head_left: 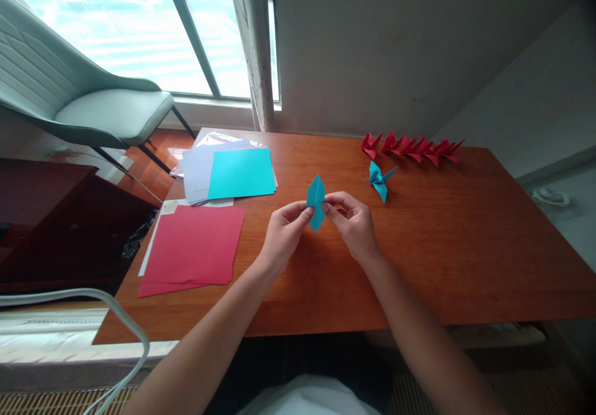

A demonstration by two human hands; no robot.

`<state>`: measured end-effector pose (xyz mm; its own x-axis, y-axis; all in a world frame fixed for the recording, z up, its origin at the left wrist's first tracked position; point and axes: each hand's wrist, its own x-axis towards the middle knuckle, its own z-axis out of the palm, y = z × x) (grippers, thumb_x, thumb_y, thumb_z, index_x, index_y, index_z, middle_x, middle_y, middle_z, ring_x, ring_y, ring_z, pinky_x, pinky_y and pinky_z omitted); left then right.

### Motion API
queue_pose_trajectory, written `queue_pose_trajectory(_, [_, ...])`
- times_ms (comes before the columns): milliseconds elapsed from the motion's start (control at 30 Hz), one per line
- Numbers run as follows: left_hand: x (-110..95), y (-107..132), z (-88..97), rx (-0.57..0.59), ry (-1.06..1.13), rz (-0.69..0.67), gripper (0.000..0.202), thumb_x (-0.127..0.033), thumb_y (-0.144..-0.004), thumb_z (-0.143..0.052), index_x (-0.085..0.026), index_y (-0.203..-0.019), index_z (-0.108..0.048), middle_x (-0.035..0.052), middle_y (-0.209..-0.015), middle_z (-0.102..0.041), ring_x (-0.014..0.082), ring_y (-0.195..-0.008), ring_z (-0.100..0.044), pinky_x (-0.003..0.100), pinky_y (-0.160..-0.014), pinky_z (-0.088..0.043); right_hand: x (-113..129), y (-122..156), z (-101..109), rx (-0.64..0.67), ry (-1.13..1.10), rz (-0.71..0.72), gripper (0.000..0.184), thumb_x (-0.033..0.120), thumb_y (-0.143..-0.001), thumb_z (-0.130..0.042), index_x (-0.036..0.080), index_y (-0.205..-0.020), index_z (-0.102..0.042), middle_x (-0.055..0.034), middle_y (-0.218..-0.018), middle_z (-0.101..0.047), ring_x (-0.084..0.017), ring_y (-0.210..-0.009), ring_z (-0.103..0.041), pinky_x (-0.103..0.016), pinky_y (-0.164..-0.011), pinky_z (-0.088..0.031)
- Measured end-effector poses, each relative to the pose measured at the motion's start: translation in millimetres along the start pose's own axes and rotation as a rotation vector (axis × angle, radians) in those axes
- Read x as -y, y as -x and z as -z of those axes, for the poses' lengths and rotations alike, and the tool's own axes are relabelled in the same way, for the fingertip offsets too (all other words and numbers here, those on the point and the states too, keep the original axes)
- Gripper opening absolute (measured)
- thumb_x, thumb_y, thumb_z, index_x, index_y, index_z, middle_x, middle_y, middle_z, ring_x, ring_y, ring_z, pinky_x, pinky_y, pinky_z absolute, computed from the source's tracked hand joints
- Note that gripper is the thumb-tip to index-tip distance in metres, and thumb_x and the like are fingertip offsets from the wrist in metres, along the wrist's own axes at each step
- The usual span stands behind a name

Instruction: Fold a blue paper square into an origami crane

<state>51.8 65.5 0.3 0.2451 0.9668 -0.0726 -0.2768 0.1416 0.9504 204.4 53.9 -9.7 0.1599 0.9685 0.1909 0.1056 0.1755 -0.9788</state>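
A folded teal paper piece (316, 201), narrow and pointed at both ends, is held upright above the middle of the wooden table (433, 259). My left hand (285, 230) pinches its left side. From the right, my right hand (352, 219) pinches the other side with thumb and forefinger. A finished teal paper crane (380, 179) lies on the table just beyond my right hand. Behind it stands a row of several red paper cranes (412, 147).
A stack of red paper sheets (193, 248) lies at the table's left front. Behind it is a pile of pale sheets with a teal sheet (241, 173) on top. A grey chair (93, 107) stands by the window at the left. A white cable (125, 334) loops at lower left.
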Motion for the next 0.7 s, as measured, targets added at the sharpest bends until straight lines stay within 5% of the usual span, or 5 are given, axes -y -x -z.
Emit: queue_pose_trajectory(700, [0.8,0.6,-1.0,-0.055,0.004,-0.045,0.026,-0.037,-0.077,-0.080,-0.018,-0.094,-0.081,0.0064,-0.090,-0.079,0.0225,-0.089,-0.070,0.032,-0.083,-0.053,-0.9,0.3,-3.0,0.014,-0.184,-0.139,0.020,0.038,-0.074,-0.079,0.023,-0.083,-0.070,-0.0005,-0.081,-0.073,-0.019,-0.078,-0.068,-0.031,-0.073,-0.057])
